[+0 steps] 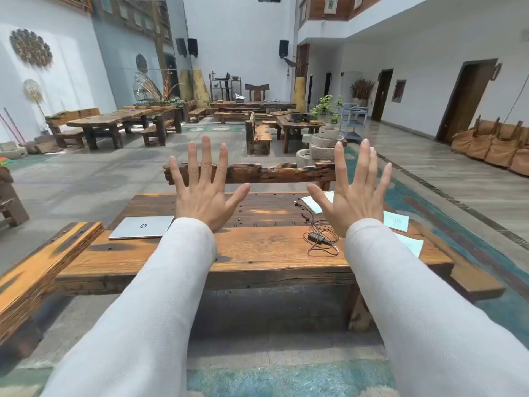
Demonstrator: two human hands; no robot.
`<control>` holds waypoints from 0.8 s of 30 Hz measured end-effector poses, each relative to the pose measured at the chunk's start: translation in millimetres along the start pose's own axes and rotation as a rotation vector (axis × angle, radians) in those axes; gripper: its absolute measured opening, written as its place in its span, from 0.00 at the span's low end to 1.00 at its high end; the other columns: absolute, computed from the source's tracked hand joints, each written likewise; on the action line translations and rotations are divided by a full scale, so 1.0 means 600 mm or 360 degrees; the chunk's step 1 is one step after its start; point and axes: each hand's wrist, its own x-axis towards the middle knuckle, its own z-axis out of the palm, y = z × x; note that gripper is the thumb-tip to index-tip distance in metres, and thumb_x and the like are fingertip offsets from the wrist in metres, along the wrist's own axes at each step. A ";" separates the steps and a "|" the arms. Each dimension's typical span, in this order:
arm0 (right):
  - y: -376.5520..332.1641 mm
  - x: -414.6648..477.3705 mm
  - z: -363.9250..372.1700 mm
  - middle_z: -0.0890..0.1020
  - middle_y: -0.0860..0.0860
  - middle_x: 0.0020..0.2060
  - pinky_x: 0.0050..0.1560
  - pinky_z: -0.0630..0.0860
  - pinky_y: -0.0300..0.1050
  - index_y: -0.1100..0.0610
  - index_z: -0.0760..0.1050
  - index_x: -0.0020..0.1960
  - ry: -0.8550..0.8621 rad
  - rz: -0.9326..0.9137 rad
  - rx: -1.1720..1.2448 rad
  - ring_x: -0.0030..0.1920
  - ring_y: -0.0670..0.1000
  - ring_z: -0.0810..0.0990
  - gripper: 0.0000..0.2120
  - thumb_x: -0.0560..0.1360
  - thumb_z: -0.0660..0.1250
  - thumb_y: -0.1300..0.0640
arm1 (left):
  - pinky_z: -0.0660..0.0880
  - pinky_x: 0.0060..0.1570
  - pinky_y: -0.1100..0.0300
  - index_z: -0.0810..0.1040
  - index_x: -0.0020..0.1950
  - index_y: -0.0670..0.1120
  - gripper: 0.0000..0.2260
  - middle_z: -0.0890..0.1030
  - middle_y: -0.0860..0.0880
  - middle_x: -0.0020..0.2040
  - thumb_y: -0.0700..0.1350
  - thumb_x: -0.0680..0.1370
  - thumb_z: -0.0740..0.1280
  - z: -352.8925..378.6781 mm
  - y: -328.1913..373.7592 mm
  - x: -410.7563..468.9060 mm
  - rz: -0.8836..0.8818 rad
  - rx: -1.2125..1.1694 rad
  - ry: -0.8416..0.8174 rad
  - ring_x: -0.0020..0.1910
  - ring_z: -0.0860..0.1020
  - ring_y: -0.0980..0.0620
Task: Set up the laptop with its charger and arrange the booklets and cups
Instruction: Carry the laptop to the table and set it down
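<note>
Hands raised above a wooden worktop (257,250): left hand (204,193) and right hand (353,200), fingers spread, holding nothing. Closed laptop (141,227) lies left, charger (316,237) and booklets (396,221) right.

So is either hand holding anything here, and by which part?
Nothing is held: the left hand and right hand are both raised, fingers spread, clear of the closed laptop and the charger.
</note>
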 end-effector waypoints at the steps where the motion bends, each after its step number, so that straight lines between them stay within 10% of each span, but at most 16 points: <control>1: -0.004 0.001 0.003 0.45 0.61 0.79 0.73 0.45 0.70 0.47 0.40 0.80 -0.0024 0.0004 0.0002 0.79 0.63 0.46 0.41 0.76 0.45 0.27 | 0.40 0.73 0.30 0.37 0.81 0.52 0.39 0.35 0.45 0.81 0.72 0.78 0.42 0.003 0.000 0.002 -0.0015 0.0021 -0.0026 0.80 0.36 0.42; 24: 0.019 0.232 0.337 0.48 0.64 0.78 0.74 0.45 0.69 0.46 0.43 0.80 -0.0109 -0.0282 0.0271 0.78 0.64 0.47 0.40 0.76 0.47 0.28 | 0.41 0.73 0.30 0.39 0.81 0.51 0.38 0.37 0.44 0.81 0.71 0.78 0.44 0.251 0.022 0.163 -0.0265 0.0226 -0.0085 0.80 0.38 0.41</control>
